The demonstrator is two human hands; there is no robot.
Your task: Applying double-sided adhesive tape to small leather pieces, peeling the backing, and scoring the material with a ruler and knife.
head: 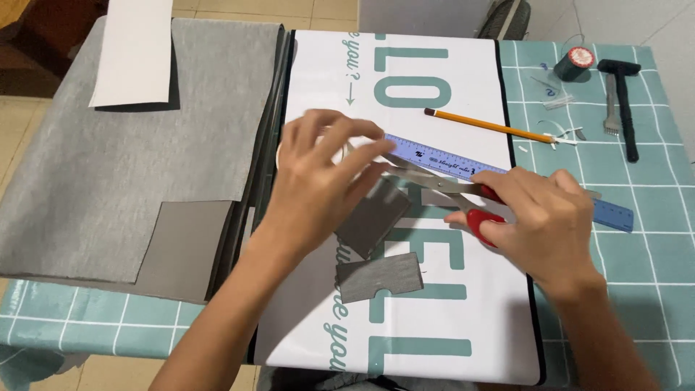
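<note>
- Grey stiff piece point(373, 216) is pinched in the left hand point(318, 181), over the white mat with teal lettering point(434, 318).
- Red-handled scissors point(463, 192) are gripped by the right hand point(543, 217), blades at the piece.
- Second grey piece point(378, 276) lies just below; blue ruler point(507, 181) and pencil point(489, 125) lie behind.

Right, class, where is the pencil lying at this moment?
In the head view, the pencil lies slanted on the white mat's upper right, just above the blue ruler and beyond the right hand.

A single head-worn camera looks steeply down from close above onto the teal checked tablecloth point(637, 239), facing away from the wearer across the table.
</note>
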